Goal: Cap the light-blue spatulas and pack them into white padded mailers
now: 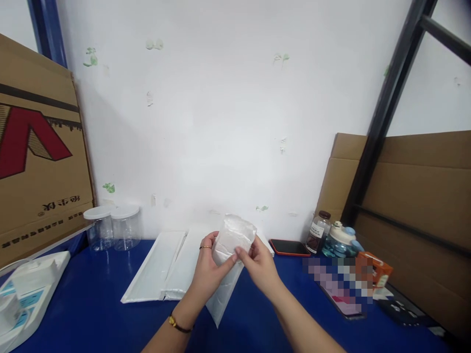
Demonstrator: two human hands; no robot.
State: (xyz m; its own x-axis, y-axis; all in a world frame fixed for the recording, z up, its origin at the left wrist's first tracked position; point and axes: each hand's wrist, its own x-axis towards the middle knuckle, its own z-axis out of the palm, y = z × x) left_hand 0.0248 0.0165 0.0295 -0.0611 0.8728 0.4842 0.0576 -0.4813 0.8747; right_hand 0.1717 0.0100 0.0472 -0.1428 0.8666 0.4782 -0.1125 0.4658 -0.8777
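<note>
Both of my hands hold a long white plastic pouch (pixel 232 245) upright above the blue table (pixel 95 304). My left hand (pixel 208 267), with a ring and a dark bracelet, grips the pouch's left side with curled fingers. My right hand (pixel 258 264) pinches its right edge between thumb and fingers. The top of the pouch looks puffed and crumpled; its lower end hangs down between my wrists. Behind it lies a stack of flat white pouches (pixel 165 264).
Two clear jars with white lids (pixel 112 228) stand at the back left beside a large cardboard box (pixel 37 162). A white device (pixel 25 294) lies at the left edge. On the right are a phone (pixel 289 247), a small brown-capped bottle (pixel 318 231), a blue bottle (pixel 340 241) and cardboard sheets (pixel 423 196).
</note>
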